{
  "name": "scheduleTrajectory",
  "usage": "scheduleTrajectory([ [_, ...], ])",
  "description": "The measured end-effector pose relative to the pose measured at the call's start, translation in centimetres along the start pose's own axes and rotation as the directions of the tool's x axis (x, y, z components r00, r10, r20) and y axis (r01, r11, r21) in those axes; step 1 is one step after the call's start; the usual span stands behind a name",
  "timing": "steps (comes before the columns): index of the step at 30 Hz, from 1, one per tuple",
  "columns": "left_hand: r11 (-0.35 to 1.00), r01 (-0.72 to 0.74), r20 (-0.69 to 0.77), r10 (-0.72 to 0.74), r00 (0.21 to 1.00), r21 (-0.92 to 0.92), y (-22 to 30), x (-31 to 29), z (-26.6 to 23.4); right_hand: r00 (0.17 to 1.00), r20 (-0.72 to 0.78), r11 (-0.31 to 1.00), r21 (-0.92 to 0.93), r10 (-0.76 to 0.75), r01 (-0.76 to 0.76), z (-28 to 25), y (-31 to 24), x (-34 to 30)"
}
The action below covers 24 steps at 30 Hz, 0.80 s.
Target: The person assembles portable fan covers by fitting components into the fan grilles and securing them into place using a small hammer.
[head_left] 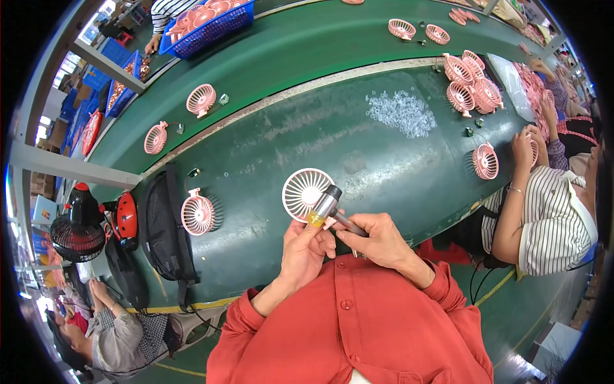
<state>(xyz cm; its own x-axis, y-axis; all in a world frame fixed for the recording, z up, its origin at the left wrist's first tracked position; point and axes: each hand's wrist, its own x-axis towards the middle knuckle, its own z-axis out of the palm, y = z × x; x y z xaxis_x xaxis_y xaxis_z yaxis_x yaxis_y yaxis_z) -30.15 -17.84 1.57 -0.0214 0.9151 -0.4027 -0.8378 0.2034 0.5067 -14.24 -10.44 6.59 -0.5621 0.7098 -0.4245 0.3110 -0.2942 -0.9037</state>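
Note:
My left hand (303,248) is closed around the lower end of a pale pink fan housing (309,192), a round slatted grille that faces up over the green work surface. In my right hand (382,239) is the grey handle of a small mallet (327,203). Its metal head has a yellow see-through face and a black face. The yellow face is at the base of the grille by my left fingers, hiding that part of the housing; I cannot tell whether they touch.
A similar pink housing (197,214) lies left, beside a black bag (167,224). Small clear plastic pieces (401,114) are heaped ahead, with stacked housings (472,83) to their right. Beyond runs a green conveyor belt (288,61). A co-worker in stripes (553,217) sits at right.

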Motion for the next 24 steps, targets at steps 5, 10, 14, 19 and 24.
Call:
scheduleTrajectory([
  [5,0.985,-0.122,0.054,0.116,0.992,0.125,-0.2,-0.1,0.1,0.998,0.05,0.999,0.044,-0.023,0.021,-0.4,0.6,0.0],
  [10,0.993,-0.064,0.092,0.056,0.994,0.094,-0.1,-0.1,-0.3,0.999,0.035,1.0,0.03,-0.012,0.011,-0.4,0.7,0.0],
  [14,0.997,-0.006,0.089,-0.001,0.996,0.079,0.2,-0.3,-0.4,0.999,0.036,0.999,0.036,-0.02,0.019,-0.6,0.7,-0.1],
  [19,0.998,0.064,0.092,-0.064,0.994,0.001,0.5,-0.2,-0.6,0.997,0.057,0.996,0.079,-0.048,0.044,-0.8,0.6,0.1],
  [24,0.994,0.101,0.11,-0.096,0.989,-0.045,0.6,-0.2,-0.9,0.996,0.093,0.993,0.12,0.006,-0.017,-1.4,0.8,0.2],
])
